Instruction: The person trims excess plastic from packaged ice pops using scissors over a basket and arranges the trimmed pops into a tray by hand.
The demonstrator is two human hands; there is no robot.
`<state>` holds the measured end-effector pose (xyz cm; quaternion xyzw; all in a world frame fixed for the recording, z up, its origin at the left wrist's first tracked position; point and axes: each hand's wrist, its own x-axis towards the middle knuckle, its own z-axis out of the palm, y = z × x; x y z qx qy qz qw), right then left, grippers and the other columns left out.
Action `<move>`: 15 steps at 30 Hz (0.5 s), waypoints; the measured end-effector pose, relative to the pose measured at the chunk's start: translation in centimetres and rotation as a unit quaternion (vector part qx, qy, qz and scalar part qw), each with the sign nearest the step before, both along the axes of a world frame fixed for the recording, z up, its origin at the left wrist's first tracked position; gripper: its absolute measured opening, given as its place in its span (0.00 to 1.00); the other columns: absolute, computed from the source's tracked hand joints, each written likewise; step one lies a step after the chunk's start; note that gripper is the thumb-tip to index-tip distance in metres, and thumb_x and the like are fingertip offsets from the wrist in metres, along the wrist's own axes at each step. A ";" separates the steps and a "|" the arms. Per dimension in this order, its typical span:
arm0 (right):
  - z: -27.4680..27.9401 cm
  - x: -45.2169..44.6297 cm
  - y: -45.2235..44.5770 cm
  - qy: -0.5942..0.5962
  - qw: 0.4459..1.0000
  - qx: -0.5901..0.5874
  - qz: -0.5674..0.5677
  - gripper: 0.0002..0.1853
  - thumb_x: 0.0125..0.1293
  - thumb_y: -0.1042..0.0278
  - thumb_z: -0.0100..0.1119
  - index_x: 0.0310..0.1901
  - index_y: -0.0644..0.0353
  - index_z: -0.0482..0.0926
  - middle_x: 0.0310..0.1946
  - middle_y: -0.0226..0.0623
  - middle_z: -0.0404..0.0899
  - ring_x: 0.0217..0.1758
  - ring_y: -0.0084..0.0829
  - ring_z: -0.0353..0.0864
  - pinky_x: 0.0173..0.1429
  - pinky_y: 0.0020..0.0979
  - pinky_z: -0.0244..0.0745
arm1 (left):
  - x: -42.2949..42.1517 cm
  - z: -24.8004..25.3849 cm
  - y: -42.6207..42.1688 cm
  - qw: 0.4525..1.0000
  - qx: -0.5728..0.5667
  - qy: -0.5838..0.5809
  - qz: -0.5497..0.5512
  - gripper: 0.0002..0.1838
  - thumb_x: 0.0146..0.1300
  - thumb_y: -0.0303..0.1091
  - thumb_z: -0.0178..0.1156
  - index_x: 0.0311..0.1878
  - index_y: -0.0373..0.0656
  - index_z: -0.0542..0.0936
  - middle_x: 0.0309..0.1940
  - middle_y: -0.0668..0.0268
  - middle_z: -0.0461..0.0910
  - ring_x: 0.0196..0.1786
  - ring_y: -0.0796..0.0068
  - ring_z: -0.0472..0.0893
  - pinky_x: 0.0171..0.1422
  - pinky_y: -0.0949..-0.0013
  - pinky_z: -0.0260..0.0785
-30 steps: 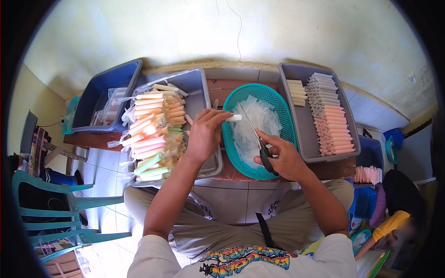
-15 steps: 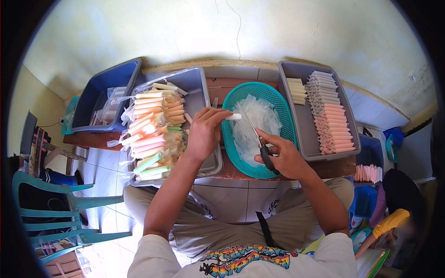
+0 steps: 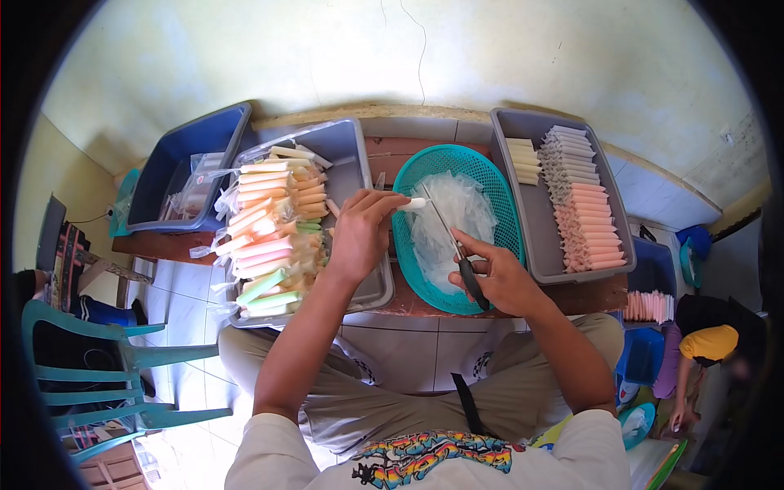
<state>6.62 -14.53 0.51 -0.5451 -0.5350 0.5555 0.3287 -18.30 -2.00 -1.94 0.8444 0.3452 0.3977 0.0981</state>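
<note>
My left hand (image 3: 363,233) pinches a short white plastic-wrapped stick (image 3: 415,203), like an ice pop tube, over a turquoise mesh basket (image 3: 508,214). In my right hand (image 3: 496,278) is a pair of scissors (image 3: 468,276) with dark handles. Its blades point up and away, with their tips just beside the free end of the white stick; whether they touch it I cannot tell. Under both hands, a heap of clear plastic scraps (image 3: 453,214) fills the basket. Left of my left hand, a grey tray (image 3: 349,155) bears many wrapped sticks (image 3: 261,229) in orange, pink, green and cream.
To the right, another grey tray (image 3: 527,237) holds neat rows of pink sticks (image 3: 594,224) and pale ones. A blue bin (image 3: 196,135) stands far left, near a green plastic chair (image 3: 90,367). Another person in a yellow sleeve (image 3: 709,345) bends at the lower right.
The scissor blades have come closer together, and the handles have shifted slightly. My left hand stays nearly still with the white stick. The other person's arm at right has moved.
</note>
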 end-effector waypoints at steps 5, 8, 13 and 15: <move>0.2 -0.4 0.4 0.000 1.000 -0.004 -0.009 0.44 0.74 0.68 0.76 0.87 0.54 0.64 0.55 0.36 0.79 0.39 0.20 0.82 0.40 0.26 0.81 | 0.1 0.0 -0.1 1.000 -0.002 -0.002 0.000 0.15 0.67 0.18 0.67 0.54 0.43 0.90 0.50 0.62 0.92 0.53 0.56 0.88 0.61 0.54 0.78; 0.8 -0.6 0.5 0.029 0.999 -0.020 -0.012 0.43 0.74 0.69 0.76 0.87 0.53 0.65 0.56 0.35 0.78 0.39 0.20 0.82 0.40 0.26 0.81 | -0.1 0.0 0.0 1.000 -0.015 -0.012 0.015 0.16 0.66 0.17 0.67 0.54 0.44 0.90 0.50 0.61 0.92 0.52 0.56 0.88 0.61 0.54 0.78; 0.7 -0.4 0.4 0.075 0.996 -0.044 -0.018 0.42 0.74 0.70 0.76 0.86 0.49 0.67 0.56 0.34 0.76 0.40 0.19 0.82 0.40 0.25 0.80 | -0.3 -0.1 0.2 1.000 -0.004 -0.014 0.005 0.17 0.65 0.16 0.67 0.54 0.44 0.90 0.50 0.61 0.92 0.52 0.56 0.88 0.61 0.54 0.78; 0.6 -0.3 0.4 0.084 0.996 -0.042 -0.013 0.42 0.74 0.71 0.76 0.86 0.48 0.68 0.57 0.33 0.76 0.41 0.18 0.82 0.40 0.24 0.80 | -0.2 -0.1 0.2 1.000 0.001 -0.012 -0.003 0.17 0.65 0.16 0.67 0.54 0.44 0.90 0.50 0.62 0.92 0.52 0.56 0.88 0.61 0.54 0.78</move>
